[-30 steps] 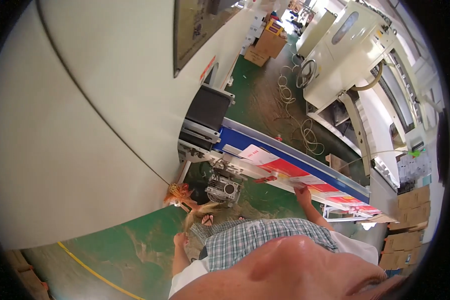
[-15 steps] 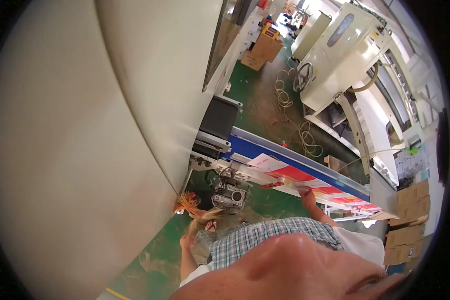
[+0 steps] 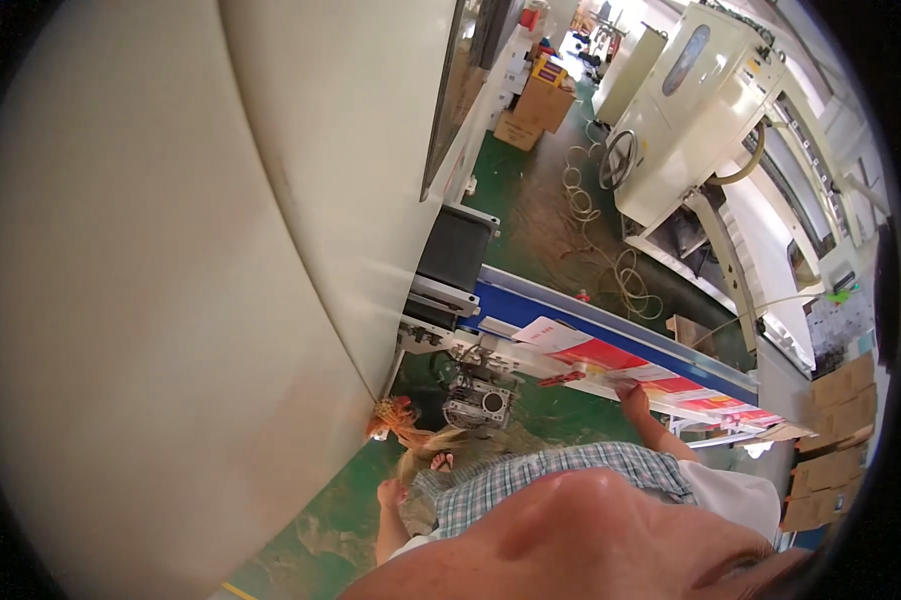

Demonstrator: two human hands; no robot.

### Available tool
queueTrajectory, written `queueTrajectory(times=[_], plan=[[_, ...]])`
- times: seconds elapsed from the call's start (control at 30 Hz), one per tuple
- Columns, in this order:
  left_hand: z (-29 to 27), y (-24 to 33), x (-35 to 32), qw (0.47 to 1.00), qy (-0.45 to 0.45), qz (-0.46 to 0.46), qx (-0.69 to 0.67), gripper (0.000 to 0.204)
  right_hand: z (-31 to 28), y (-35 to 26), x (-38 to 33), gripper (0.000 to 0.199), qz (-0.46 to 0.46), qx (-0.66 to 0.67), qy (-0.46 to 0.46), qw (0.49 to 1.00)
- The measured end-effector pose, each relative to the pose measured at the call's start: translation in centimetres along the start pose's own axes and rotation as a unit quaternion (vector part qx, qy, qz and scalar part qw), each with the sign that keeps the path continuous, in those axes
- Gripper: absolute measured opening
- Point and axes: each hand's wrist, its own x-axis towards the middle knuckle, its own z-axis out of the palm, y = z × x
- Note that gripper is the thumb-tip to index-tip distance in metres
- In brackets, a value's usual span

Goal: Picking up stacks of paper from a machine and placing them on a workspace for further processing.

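Observation:
My right hand [image 3: 632,401] reaches over the near edge of a long conveyor [image 3: 491,322]. Its fingers lie on the red-and-white printed sheets [image 3: 593,350], which overlap in a row along the belt. Low at my left side, my left hand [image 3: 392,492] is closed; what it holds, if anything, is too small to make out. Just beyond that hand hangs a bundle of orange and straw-coloured strands [image 3: 399,420], beside a large cream machine panel. A small red clamp-like part [image 3: 563,377] sits on the conveyor's near edge, left of my right hand.
A tall cream panel [image 3: 161,300] fills the left side. Under the conveyor's left end is a metal motor unit [image 3: 479,402]. Across the conveyor stand a cream machine with a handwheel [image 3: 619,160] and a coiled hose [image 3: 633,285]. Stacked cartons [image 3: 833,445] are at the right.
The whole view has shifted slightly, so things appear a little lower and further right. Both hands keep about the same places relative to the conveyor and the panel.

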Motion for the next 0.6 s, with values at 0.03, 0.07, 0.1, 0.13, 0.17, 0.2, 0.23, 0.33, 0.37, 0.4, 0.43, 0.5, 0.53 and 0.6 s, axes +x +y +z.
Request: queueTrajectory(times=[0.03,0.07,0.1,0.13,0.17,0.2,0.23,0.33,0.37,0.4,0.43,0.5,0.53,0.6], plan=[[-0.3,-0.2,0.0,1.0,0.002,0.001,-0.001,0.019,0.7,0.8,0.3,0.057,-0.016,0.011,0.03,0.999],[-0.4,-0.3,0.0,0.996,0.0,0.017,0.083,0.019,1.1,1.0,0.5,0.058,-0.032,0.021,0.06,0.997],[-0.5,-0.3,0.1,0.986,-0.002,0.033,0.166,0.02,1.3,1.2,0.9,0.058,-0.033,0.022,0.059,0.997],[-0.4,-0.6,-0.1,0.986,-0.001,0.034,0.165,0.02,1.5,1.4,1.3,0.059,-0.022,0.002,0.039,0.999],[0.0,-1.1,-0.5,0.992,0.018,0.02,0.123,0.02,1.5,1.7,1.5,0.06,-0.009,-0.018,0.02,1.0],[0.3,-1.3,-0.7,0.996,0.038,0.006,0.08,0.02,1.5,2.0,1.5,0.06,-0.007,-0.016,0.021,1.0],[0.3,-1.2,-0.7,0.996,0.037,0.007,0.082,0.02,1.5,2.3,1.5,0.06,-0.017,-0.002,0.028,0.999],[-0.5,-2.1,-0.9,0.997,-0.022,0.015,0.071,0.017,2.1,3.5,2.3,0.059,-0.072,0.02,0.047,0.996],[-0.6,-2.5,-1.1,0.999,0.01,-0.003,0.048,0.014,2.2,3.5,2.0,0.058,-0.114,0.024,0.059,0.991],[-0.8,-2.9,-1.4,0.998,0.043,-0.021,0.026,0.012,2.2,3.4,1.9,0.058,-0.114,0.023,0.056,0.992],[-1.0,-3.1,-1.5,0.998,0.045,-0.023,0.027,0.012,2.1,3.2,2.0,0.051,-0.101,0.015,0.042,0.994],[-2.9,-4.0,-1.9,0.812,-0.264,0.492,-0.169,0.013,0.4,-0.8,-0.3,0.045,-0.107,0.015,0.027,0.994],[-2.3,-3.2,-2.2,0.812,-0.273,0.489,-0.167,0.013,0.0,-0.5,-0.6,0.045,-0.098,0.014,0.032,0.995],[-0.6,-0.8,-2.9,0.997,0.076,0.013,0.01,0.012,-0.2,0.9,-0.9,0.046,-0.103,0.028,0.099,0.989]])
